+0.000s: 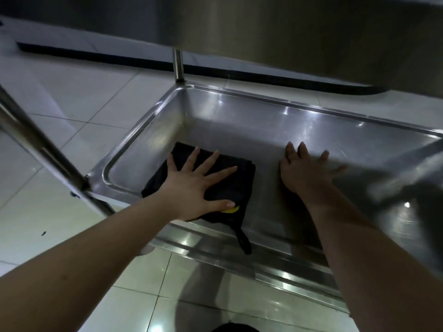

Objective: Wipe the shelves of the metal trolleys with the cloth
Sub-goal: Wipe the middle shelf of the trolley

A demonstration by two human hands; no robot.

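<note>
Here cloth (230, 178) lies under flat left fingers (211, 161)

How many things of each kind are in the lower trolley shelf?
Black cloth: 1
Hands: 2, left hand flat on the cloth, right hand flat on bare metal
Total: 3

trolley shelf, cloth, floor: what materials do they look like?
Shelf: looks like stainless steel, brushed and glossy, with streaky light glints and a pressed rim.
Cloth: dark, matte, folded fabric, possibly microfibre; a yellow tag and a loop show at its near edge. The left hand presses on it.
Floor: pale glazed tiles with grout lines and reflections.
</note>
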